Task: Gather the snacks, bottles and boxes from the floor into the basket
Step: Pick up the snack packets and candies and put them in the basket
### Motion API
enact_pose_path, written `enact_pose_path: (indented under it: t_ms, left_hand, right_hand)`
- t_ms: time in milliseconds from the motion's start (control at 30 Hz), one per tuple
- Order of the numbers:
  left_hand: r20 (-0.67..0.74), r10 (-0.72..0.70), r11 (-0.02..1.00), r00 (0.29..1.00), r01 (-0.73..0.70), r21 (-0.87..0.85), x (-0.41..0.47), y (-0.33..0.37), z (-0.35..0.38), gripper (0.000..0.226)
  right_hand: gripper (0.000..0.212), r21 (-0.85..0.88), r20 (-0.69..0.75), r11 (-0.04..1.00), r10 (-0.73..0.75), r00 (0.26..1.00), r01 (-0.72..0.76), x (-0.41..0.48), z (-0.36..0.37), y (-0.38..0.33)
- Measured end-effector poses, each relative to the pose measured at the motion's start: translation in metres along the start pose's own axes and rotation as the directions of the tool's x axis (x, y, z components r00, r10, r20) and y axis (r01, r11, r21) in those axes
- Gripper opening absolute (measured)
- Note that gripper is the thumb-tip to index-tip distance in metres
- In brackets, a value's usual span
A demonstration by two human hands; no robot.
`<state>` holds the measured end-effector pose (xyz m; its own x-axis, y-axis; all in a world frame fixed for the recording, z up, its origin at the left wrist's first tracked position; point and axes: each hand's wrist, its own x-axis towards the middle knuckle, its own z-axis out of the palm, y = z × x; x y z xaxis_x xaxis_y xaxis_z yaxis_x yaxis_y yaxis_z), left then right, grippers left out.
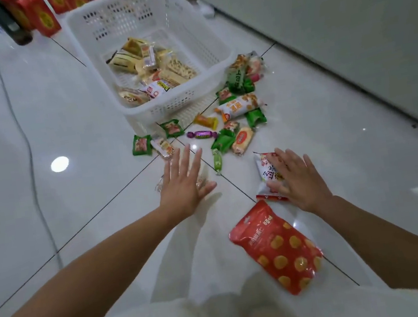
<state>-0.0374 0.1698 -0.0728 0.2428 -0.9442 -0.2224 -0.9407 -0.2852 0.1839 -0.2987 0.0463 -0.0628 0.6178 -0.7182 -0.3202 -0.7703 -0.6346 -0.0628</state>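
A white perforated basket point(188, 99) stands on the tiled floor ahead, with several wrapped snacks point(145, 67) lying in it. More small snacks lie scattered in front of it and to its right: green packets point(141, 144), a purple candy point(201, 134), an orange-white tube pack point(239, 105). My left hand point(183, 184) hovers flat, fingers spread, over a clear-wrapped snack point(202, 177) on the floor. My right hand point(296, 179) rests fingers apart on a white and red packet point(265, 170). A big red pouch point(276, 247) lies near my knees.
Red boxes point(46, 18) stand at the far left beside a dark stand point(12, 27). A grey cable point(28, 147) runs along the floor on the left. A grey wall point(344, 16) borders the right side. My white-clad knees fill the bottom.
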Motion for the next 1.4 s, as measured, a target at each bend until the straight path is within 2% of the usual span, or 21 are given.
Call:
enact_pose_path:
  t_ms: [300, 467, 667, 867, 967, 1033, 1067, 1100, 1133, 1167, 1200, 1267, 1333, 1400]
  left_hand:
    - [0.081, 0.045, 0.999, 0.996, -0.045, -0.011, -0.011, 0.028, 0.019, 0.097]
    - [0.139, 0.166, 0.986, 0.976, -0.161, -0.046, -0.01, 0.062, 0.028, 0.108]
    - [0.211, 0.194, 0.98, 0.958, -0.2, 0.009, -0.004, 0.079, 0.039, 0.125]
    - [0.192, 0.117, 0.992, 0.974, -0.123, 0.023, 0.005, 0.062, 0.033, 0.125]
    - [0.131, 0.034, 0.999, 0.991, -0.038, 0.027, 0.012, 0.049, 0.026, 0.119]
    - [0.04, 0.007, 1.0, 0.999, -0.008, 0.015, 0.013, 0.043, 0.021, 0.108]
    - [-0.005, 0.036, 0.999, 0.999, -0.036, -0.016, 0.013, 0.041, 0.019, 0.103]
    - [-0.03, 0.104, 0.993, 0.994, -0.105, -0.059, 0.012, 0.04, 0.017, 0.1]
    - [-0.023, 0.211, 0.973, 0.977, -0.212, -0.095, 0.011, 0.04, 0.016, 0.098]
    - [0.015, 0.336, 0.937, 0.942, -0.333, -0.107, 0.009, 0.041, 0.016, 0.096]
    - [0.083, 0.441, 0.896, 0.894, -0.434, -0.093, 0.007, 0.043, 0.016, 0.093]
    - [0.216, 0.531, 0.844, 0.82, -0.536, -0.039, 0.003, 0.049, 0.019, 0.083]
    - [0.254, 0.509, 0.844, 0.823, -0.535, 0.041, 0.003, 0.055, 0.018, 0.08]
    - [0.256, 0.461, 0.846, 0.85, -0.508, 0.162, 0.003, 0.059, 0.01, 0.08]
  right_hand:
    - [0.082, 0.02, 0.052, 0.999, 0.026, 0.998, -0.027, -0.004, 0.015, -0.002]
    - [0.082, -0.038, 0.101, 0.998, 0.049, 0.994, -0.045, -0.006, 0.011, 0.001]
    - [0.082, -0.045, 0.161, 0.988, 0.151, 0.975, -0.145, -0.028, 0.01, 0.018]
    - [0.082, -0.041, 0.152, 0.986, 0.166, 0.974, -0.162, -0.03, 0.01, 0.018]
    - [0.083, -0.045, 0.141, 0.985, 0.172, 0.975, -0.167, -0.028, 0.013, 0.016]
    - [0.081, 0.113, 0.076, 0.967, 0.22, 0.973, -0.227, -0.026, 0.012, 0.014]
    - [0.078, 0.271, 0.029, 0.915, 0.304, 0.952, -0.3, -0.024, 0.012, 0.012]
    - [0.074, 0.443, 0.011, 0.803, 0.44, 0.898, -0.399, -0.021, 0.011, 0.011]
    - [0.073, 0.585, 0.039, 0.645, 0.582, 0.812, -0.491, -0.016, 0.011, 0.011]
    - [0.074, 0.66, 0.115, 0.486, 0.689, 0.715, -0.574, -0.013, 0.011, 0.011]
    - [0.078, 0.649, 0.196, 0.387, 0.748, 0.635, -0.656, -0.011, 0.01, 0.01]
    - [0.082, 0.581, 0.304, 0.312, 0.773, 0.556, -0.751, -0.012, 0.01, 0.007]
    - [0.084, 0.614, 0.388, 0.223, 0.75, 0.536, -0.757, -0.012, 0.015, 0.006]
    - [0.099, 0.7, 0.474, 0.071, 0.697, 0.538, -0.71, -0.011, 0.024, 0.009]
